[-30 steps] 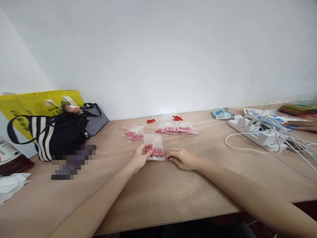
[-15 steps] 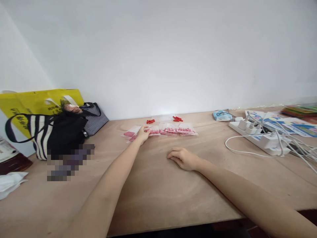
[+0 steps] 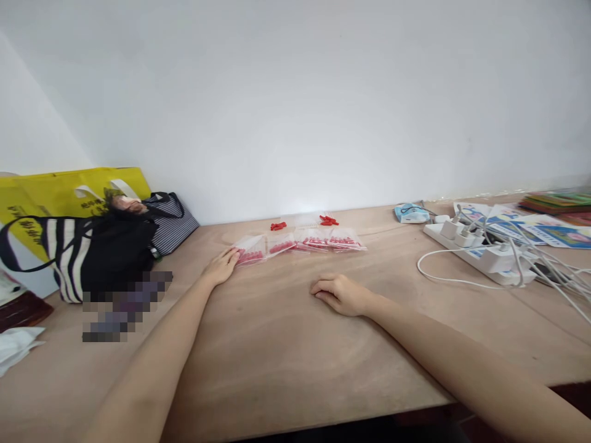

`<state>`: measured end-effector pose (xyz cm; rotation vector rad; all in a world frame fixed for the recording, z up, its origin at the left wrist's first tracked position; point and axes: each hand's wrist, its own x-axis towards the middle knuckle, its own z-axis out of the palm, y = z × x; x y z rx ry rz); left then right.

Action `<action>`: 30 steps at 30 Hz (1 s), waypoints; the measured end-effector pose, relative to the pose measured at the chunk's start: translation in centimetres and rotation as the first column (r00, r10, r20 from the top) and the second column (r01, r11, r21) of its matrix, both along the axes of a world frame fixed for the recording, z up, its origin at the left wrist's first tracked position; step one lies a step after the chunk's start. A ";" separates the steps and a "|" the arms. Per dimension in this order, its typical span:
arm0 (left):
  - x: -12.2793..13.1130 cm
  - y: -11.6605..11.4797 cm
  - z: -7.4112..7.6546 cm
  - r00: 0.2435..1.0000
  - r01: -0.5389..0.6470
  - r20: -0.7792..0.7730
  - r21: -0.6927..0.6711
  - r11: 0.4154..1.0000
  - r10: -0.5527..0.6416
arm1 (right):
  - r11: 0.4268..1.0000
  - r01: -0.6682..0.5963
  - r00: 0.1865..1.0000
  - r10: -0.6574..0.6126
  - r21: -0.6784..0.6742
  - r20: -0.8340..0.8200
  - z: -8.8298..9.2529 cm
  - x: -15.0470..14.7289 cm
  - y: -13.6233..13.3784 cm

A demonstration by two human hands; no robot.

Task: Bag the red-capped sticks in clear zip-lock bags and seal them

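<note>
My left hand [image 3: 223,266] lies low on the table with its fingers stretched out. Its fingertips touch the left edge of a clear plastic bag [image 3: 252,252] of small red pieces. To the right, another clear bag [image 3: 281,243] and several overlapping bags [image 3: 346,239] with red pieces form a row. My right hand [image 3: 340,295] rests on the table nearer to me, its fingers loosely bent, with nothing seen in it. Two small piles of loose red pieces, a left pile [image 3: 278,226] and a right pile [image 3: 328,219], lie behind the bags.
At the left stand a yellow bag [image 3: 69,191], a black bag with white stripes [image 3: 111,252] and a striped pouch [image 3: 172,224]. A power strip [image 3: 484,258] with chargers and white cables lies right, near a blue face mask [image 3: 412,213] and printed sheets [image 3: 554,231].
My left hand has moved left and toward me, from the middle of the bag row to its left end. The leftmost bags now lie more neatly overlapped. My right hand stays put.
</note>
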<state>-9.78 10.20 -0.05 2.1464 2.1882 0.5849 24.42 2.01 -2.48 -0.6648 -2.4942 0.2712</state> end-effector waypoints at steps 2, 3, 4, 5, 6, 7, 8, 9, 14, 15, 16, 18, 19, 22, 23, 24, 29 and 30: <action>-0.2 -1.4 -0.3 0.999 -0.031 -0.032 0.003 1.000 0.031 | 1.000 0.007 1.000 -0.007 0.002 0.003 0.0 0.1 0.0; -0.3 -2.2 -0.4 0.997 -0.051 -0.055 0.014 0.999 0.052 | 1.000 0.011 1.000 -0.011 0.003 0.007 0.0 0.2 0.0; -0.3 -3.2 -0.4 0.994 -0.072 -0.083 0.031 0.997 0.075 | 1.000 0.015 1.000 -0.015 0.003 0.013 0.0 0.2 0.0; -0.4 -4.3 -0.5 0.985 -0.095 -0.139 0.062 0.994 0.103 | 1.000 0.018 1.000 -0.018 0.005 0.018 0.0 0.3 0.1; -0.6 -5.5 -0.5 0.978 -0.088 -0.179 0.090 0.992 0.103 | 1.000 0.021 1.000 -0.021 0.007 0.022 0.0 0.3 0.1; -0.8 -6.7 -0.6 0.977 -0.070 -0.194 0.108 0.992 0.091 | 1.000 0.024 0.999 -0.024 0.010 0.026 0.0 0.4 0.1; -1.0 -8.1 -0.7 0.979 -0.046 -0.193 0.123 0.991 0.070 | 1.000 0.026 0.999 -0.027 0.014 0.027 0.0 0.4 0.1; -1.2 -9.4 -0.8 0.979 -0.008 -0.199 0.139 0.990 0.036 | 0.999 0.027 0.999 -0.028 0.018 0.028 0.0 0.4 0.1; -0.3 -15.0 -0.9 0.954 0.278 -0.183 0.226 0.934 -0.239 | 0.999 0.020 1.000 -0.021 0.036 0.018 -0.2 0.3 0.2; 0.5 -15.7 -0.7 0.942 0.320 -0.181 0.239 0.917 -0.282 | 0.999 0.022 1.000 -0.023 0.039 0.014 -0.2 0.3 0.2; 1.6 -16.2 -0.6 0.925 0.373 -0.177 0.246 0.895 -0.337 | 0.999 0.026 1.000 -0.027 0.043 0.009 -0.2 0.3 0.2; 4.1 -16.6 -0.3 0.874 0.486 -0.153 0.229 0.843 -0.462 | 0.998 0.036 0.999 -0.036 0.049 -0.004 -0.2 0.3 0.2; 5.4 -16.4 -0.2 0.842 0.539 -0.135 0.206 0.817 -0.522 | 0.998 0.043 0.999 -0.042 0.051 -0.010 -0.2 0.3 0.2; 9.4 -14.9 -0.2 0.754 0.653 -0.064 0.182 0.735 -0.654 | 0.997 0.068 0.997 -0.067 0.046 -0.027 -0.1 0.4 0.1; 10.6 -14.1 -0.4 0.740 0.666 -0.041 0.181 0.723 -0.671 | 0.996 0.075 0.997 -0.074 0.045 -0.032 -0.1 0.5 0.1; 11.6 -13.3 -0.5 0.731 0.674 -0.024 0.189 0.715 -0.682 | 0.996 0.080 0.996 -0.078 0.046 -0.036 0.0 0.6 0.1; 14.1 -10.3 -1.3 0.743 0.650 0.009 0.224 0.726 -0.669 | 0.994 0.099 0.991 -0.095 0.043 -0.096 0.1 1.4 0.5; 14.1 -10.0 -1.4 0.747 0.645 0.014 0.226 0.730 -0.665 | 0.995 0.092 0.991 -0.088 0.036 -0.100 0.1 1.6 0.6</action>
